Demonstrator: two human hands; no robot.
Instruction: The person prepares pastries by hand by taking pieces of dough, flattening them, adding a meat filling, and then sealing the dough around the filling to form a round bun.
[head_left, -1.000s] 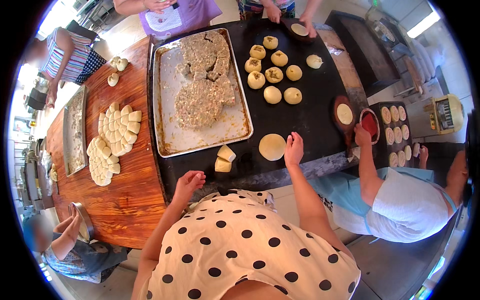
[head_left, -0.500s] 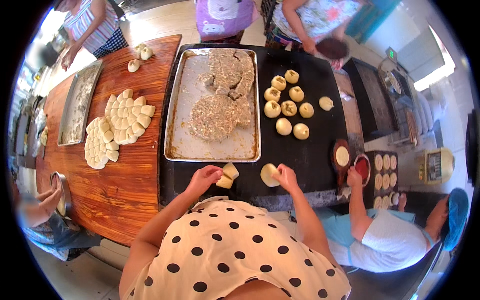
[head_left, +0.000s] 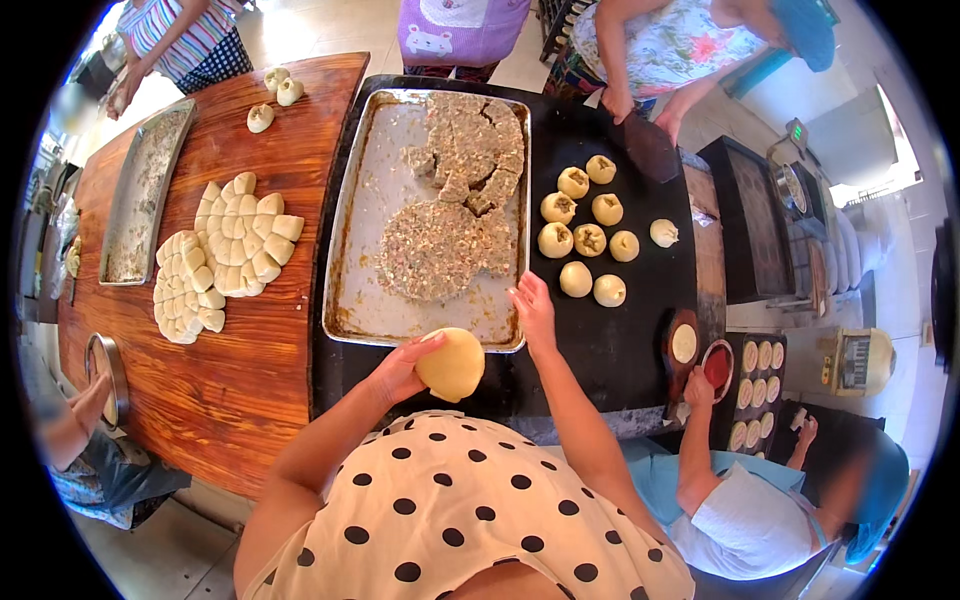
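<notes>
- Dough disc (head_left: 454,366) rests in our left hand (head_left: 400,371), pinched by its edge near the tray (head_left: 362,215), perhaps leaving its face open.
- Our right hand (head_left: 534,316), loose and empty, is at the tray's corner; the chopped mixture (head_left: 430,252) seems placed for easy reach.

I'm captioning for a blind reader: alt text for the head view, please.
A person's left hand holds a dough round; the right hand is by a metal tray of mottled mixture. Buns sit right of the tray.
</notes>
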